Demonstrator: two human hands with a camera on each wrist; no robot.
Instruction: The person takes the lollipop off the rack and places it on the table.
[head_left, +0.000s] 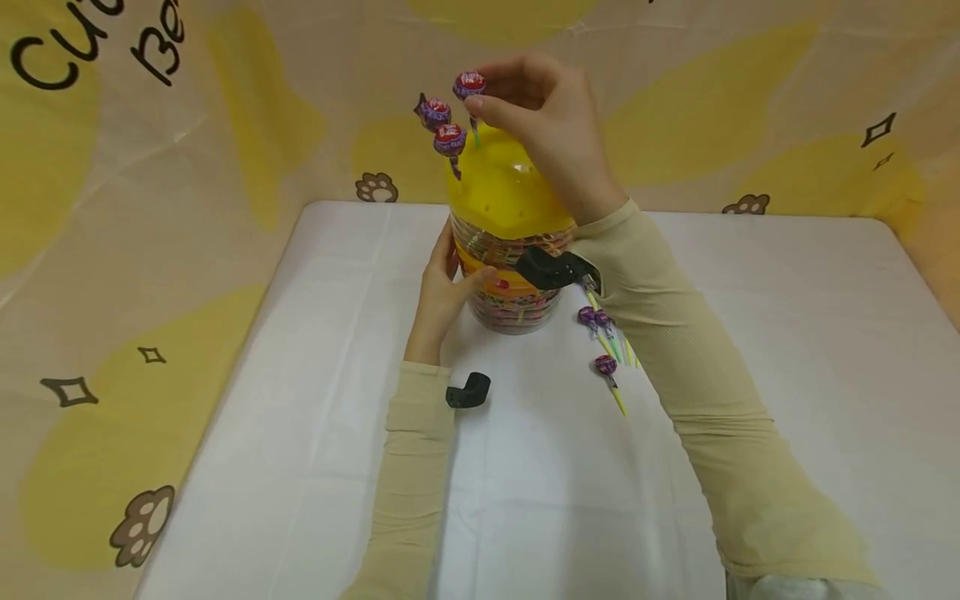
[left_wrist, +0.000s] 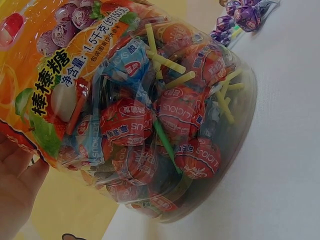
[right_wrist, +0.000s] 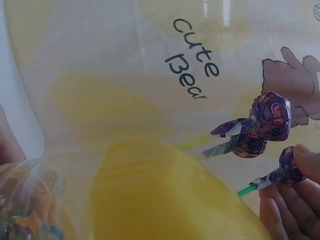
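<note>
A clear plastic jar (left_wrist: 220, 165) full of wrapped lollipops stands upright on the table, topped by a yellow domed lid (head_left: 510, 187). My left hand (head_left: 442, 292) holds the jar's side, fingers behind and thumb on the front label. Above the lid, my right hand (head_left: 551, 117) pinches the purple-wrapped head of a lollipop (right_wrist: 289, 167), whose green stick (right_wrist: 247, 190) points down to the lid. Two more purple lollipops (head_left: 450, 140) stand in the lid's left side, heads up, close beside the pinched one.
Right of the jar, several purple lollipops (head_left: 605, 365) lie on the white table (head_left: 337, 467), partly hidden by the right sleeve. A printed yellow and cream cloth (head_left: 675, 108) hangs behind and at the left. Each wrist bears a black camera mount (head_left: 468, 390).
</note>
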